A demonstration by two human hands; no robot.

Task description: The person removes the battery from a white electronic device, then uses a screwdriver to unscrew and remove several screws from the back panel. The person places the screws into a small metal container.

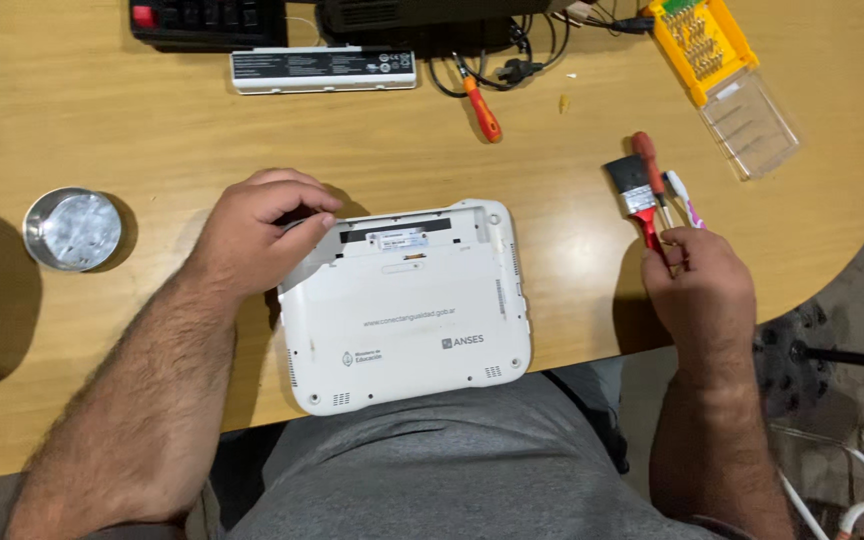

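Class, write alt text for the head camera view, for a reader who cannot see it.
A person's left hand presses the top corner of a white netbook lying face down on a wooden desk, while the right hand grips a red-handled brush. Nearby lie a battery pack, an orange screwdriver and a metal dish.

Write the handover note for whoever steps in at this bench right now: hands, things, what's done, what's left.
Left hand: fingers on the top left corner of the small white plastic laptop, which lies upside down at the wooden table's near edge.
Right hand: pinching the handles of a red-handled flat paintbrush and a red-handled screwdriver; a white and pink toothbrush lies beside them.
Done: battery bay open and empty; long white battery pack lies at the far edge.
Left: bottom cover still on.
Nearby: round metal tin, orange screwdriver, yellow bit case.
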